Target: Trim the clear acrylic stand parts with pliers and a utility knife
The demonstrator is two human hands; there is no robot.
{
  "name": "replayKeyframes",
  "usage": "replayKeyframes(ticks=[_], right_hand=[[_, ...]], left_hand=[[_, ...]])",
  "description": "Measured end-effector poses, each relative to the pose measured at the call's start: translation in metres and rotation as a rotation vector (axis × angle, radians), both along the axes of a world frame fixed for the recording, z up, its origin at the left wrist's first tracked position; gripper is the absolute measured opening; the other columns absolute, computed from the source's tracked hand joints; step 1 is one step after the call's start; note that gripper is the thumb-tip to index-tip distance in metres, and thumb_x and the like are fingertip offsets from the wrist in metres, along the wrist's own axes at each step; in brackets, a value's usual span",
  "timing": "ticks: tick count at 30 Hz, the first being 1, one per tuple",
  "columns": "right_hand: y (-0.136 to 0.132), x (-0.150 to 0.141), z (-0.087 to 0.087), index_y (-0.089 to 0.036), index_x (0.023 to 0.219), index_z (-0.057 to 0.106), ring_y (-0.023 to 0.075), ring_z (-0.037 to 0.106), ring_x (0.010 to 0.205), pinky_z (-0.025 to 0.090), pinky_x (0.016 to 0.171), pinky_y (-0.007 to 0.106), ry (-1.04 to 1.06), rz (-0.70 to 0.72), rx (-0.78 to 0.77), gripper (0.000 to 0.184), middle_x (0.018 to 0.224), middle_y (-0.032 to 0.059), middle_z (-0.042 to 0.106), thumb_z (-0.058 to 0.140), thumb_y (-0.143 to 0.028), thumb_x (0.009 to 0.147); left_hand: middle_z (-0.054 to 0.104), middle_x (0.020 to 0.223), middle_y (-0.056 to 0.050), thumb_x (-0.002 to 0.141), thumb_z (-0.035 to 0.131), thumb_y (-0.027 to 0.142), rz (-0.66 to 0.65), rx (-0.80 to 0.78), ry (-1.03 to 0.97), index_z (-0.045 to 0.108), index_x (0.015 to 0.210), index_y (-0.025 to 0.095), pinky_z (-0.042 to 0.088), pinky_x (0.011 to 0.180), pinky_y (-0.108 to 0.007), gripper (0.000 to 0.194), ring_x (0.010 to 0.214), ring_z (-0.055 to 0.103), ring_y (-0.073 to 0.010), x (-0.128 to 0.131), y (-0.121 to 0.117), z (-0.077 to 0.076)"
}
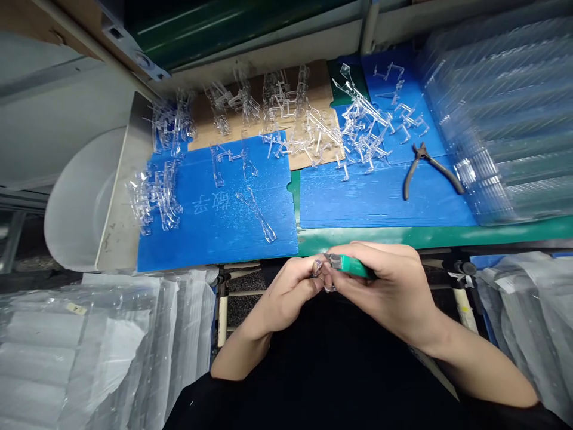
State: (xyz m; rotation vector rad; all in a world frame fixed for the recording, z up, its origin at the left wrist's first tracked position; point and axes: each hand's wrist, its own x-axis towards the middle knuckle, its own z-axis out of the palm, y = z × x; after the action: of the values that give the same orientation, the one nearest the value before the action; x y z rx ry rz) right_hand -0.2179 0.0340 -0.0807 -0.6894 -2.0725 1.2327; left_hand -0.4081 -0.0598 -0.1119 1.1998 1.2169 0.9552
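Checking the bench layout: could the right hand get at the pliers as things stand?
Probably yes: the pliers lie on the blue board ahead of the right hand, with only a green strip between. It holds a green-handled knife, though, which it would set down first.

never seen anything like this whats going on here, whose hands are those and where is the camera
This is a single picture from a camera worn on a person's head, looking forward and down, so it shows roughly what they see. There is no machine here: these are the person's own bare hands. The left hand pinches a small clear plastic piece, and the right hand grips a green-handled tool, its metal tip right at that piece. On the bench ahead lie blue boards with many more clear plastic pieces scattered on them, a pair of dark-handled pliers, and, at the far right, a stack of clear plastic trays.
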Motion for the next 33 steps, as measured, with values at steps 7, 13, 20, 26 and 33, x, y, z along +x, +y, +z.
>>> replayKeyframes(ticks=[7, 13, 20, 26, 33], right_hand=[[0.011, -0.002, 0.001, -0.018, 0.082, 0.073, 0.0104, 0.057, 0.061, 0.047, 0.062, 0.025, -0.052, 0.017, -0.155, 0.02, 0.073, -0.0029, 0.069, 0.072, -0.019, 0.102], [0.022, 0.0, 0.007, -0.019, 0.082, 0.079, 0.0136, 0.072, 0.074, 0.054, 0.072, 0.026, -0.01, 0.189, -0.305, 0.022, 0.083, -0.0013, 0.079, 0.076, -0.025, 0.103], [0.029, 0.003, 0.009, -0.018, 0.082, 0.084, 0.0166, 0.074, 0.075, 0.053, 0.069, 0.027, -0.157, 0.195, -0.417, 0.021, 0.08, -0.0005, 0.08, 0.077, -0.025, 0.101], [0.032, -0.002, 0.008, -0.018, 0.08, 0.08, 0.016, 0.078, 0.074, 0.059, 0.074, 0.026, -0.073, 0.253, -0.66, 0.022, 0.08, -0.0013, 0.081, 0.069, -0.01, 0.097], [0.034, -0.001, 0.01, -0.019, 0.077, 0.081, 0.0145, 0.079, 0.078, 0.061, 0.081, 0.025, -0.01, 0.29, -0.722, 0.029, 0.079, -0.0018, 0.082, 0.064, -0.005, 0.097]], left_hand=[[0.062, 0.078, -0.003, 0.093, 0.052, 0.024, -0.001, 0.004, -0.043, 0.063, 0.085, 0.021, 0.044, 0.071, -0.035, 0.014, 0.073, 0.054, -0.0196, -0.003, 0.002, 0.0], [0.063, 0.079, -0.004, 0.086, 0.052, 0.022, -0.073, -0.056, -0.09, 0.063, 0.081, 0.018, 0.042, 0.073, -0.033, 0.013, 0.075, 0.054, -0.0188, -0.004, 0.005, -0.001], [0.063, 0.083, -0.003, 0.088, 0.052, 0.021, -0.083, -0.115, -0.128, 0.061, 0.085, 0.018, 0.043, 0.078, -0.032, 0.01, 0.079, 0.055, -0.019, -0.001, 0.006, -0.001], [0.06, 0.081, -0.003, 0.085, 0.053, 0.02, -0.106, -0.119, -0.213, 0.063, 0.082, 0.017, 0.039, 0.075, -0.032, 0.01, 0.078, 0.051, -0.0182, 0.002, 0.005, -0.007], [0.06, 0.08, -0.002, 0.084, 0.055, 0.017, -0.102, -0.137, -0.323, 0.063, 0.082, 0.017, 0.038, 0.074, -0.031, 0.008, 0.078, 0.053, -0.0173, 0.003, 0.005, -0.01]])
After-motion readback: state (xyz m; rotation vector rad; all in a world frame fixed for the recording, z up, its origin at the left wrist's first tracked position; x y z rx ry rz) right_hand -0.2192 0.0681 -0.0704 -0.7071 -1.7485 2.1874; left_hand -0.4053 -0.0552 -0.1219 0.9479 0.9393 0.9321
